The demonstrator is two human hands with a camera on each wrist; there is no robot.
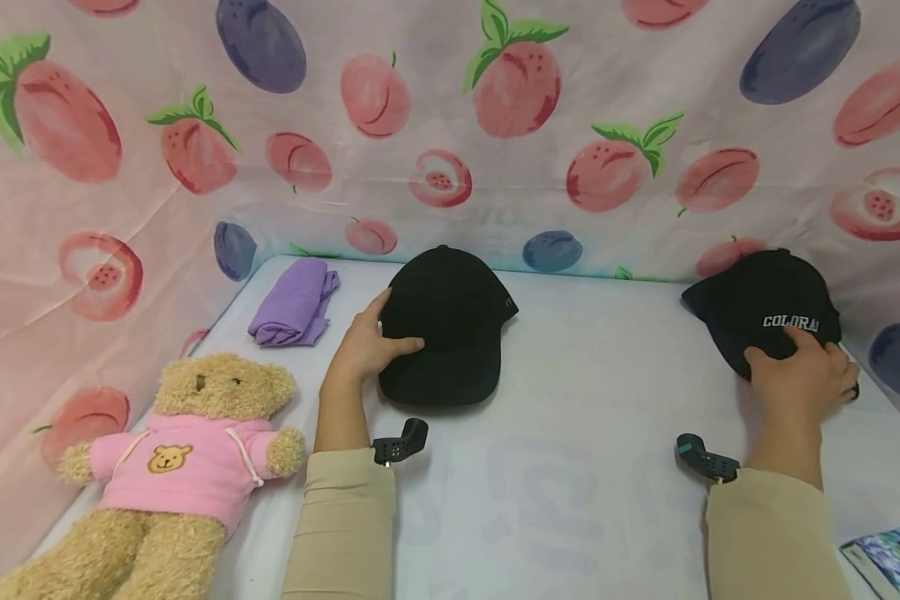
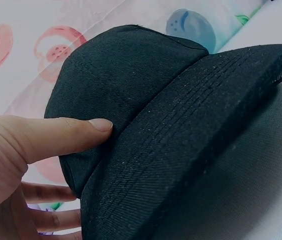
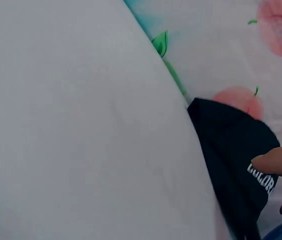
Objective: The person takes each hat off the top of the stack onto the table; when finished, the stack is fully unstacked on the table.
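Left hand (image 1: 360, 346) on the plain cap (image 1: 446, 350), right hand (image 1: 806, 379) on the lettered cap (image 1: 765, 292)

Read the head view as a clock face. At eight o'clock lies the teddy bear (image 1: 172, 483), and at nine the folded purple cloth (image 1: 292, 304); neither is touched. At the centre sits the black plain cap, brim toward six. Your left hand pinches its nine o'clock side: the thumb lies on the front, by the brim seam, and the fingers go behind the edge, parted only by the cap between them. At three o'clock, by the edge of the white surface (image 1: 570, 500), is the black lettered cap. Your right hand grips it from its five o'clock side, one fingertip at the lettering and the other fingers curled at the edge; you cannot tell how firmly. At four o'clock a colourful booklet (image 1: 885, 562) juts into view.

The step in hand looks like handling or setting the two caps, one per hand. The next move probably calls for an even hold on both, without crushing the crowns.
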